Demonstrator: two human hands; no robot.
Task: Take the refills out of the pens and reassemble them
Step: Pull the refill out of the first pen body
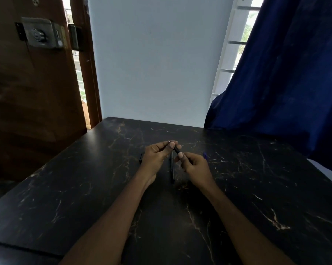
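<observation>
Both my hands meet above the middle of the black marble table [104, 188]. My left hand [156, 155] pinches the far end of a short black pen piece [176, 149] between thumb and fingers. My right hand [194, 165] pinches its near end. Below them a long dark pen [172, 167] lies on the table, pointing toward me. A black pen part [141, 158] lies just left of my left hand. A blue pen [205, 155] shows partly behind my right hand.
A wooden door [33, 92] with a metal lock stands at the left. A blue curtain [285, 73] hangs over the table's right back corner. A white wall is behind the table. Small brown crumbs [183, 187] lie near my right wrist.
</observation>
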